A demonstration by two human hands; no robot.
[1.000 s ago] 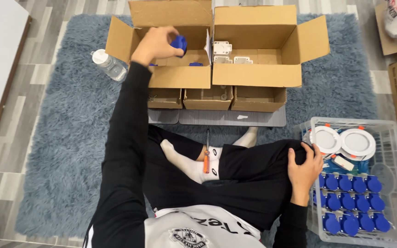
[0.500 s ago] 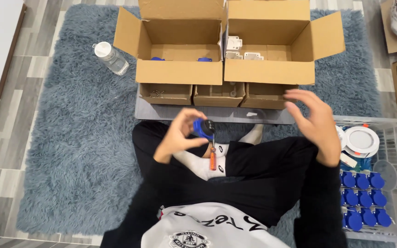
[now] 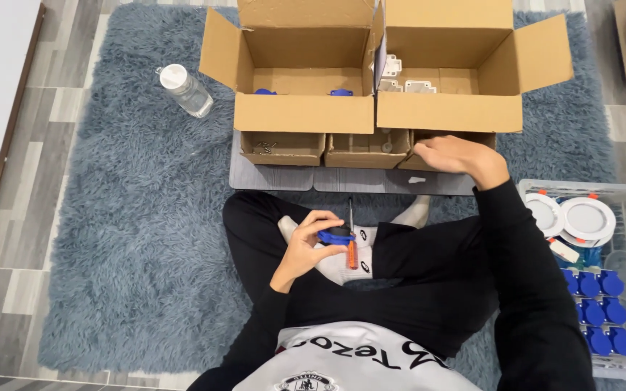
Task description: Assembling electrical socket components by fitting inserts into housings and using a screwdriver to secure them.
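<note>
Two hands: left hand (image 3: 306,242) grip pinching blue part (image 3: 335,235) over lap, right hand (image 3: 452,153) grip curled at small cardboard tray (image 3: 443,137), contents unclear.

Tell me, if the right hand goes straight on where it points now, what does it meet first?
The right hand points left over the small trays. It would probably first meet the middle tray, though depth is unclear.

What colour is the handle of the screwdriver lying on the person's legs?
Orange, seen in the head view: the screwdriver lies beside the left hand.
</note>
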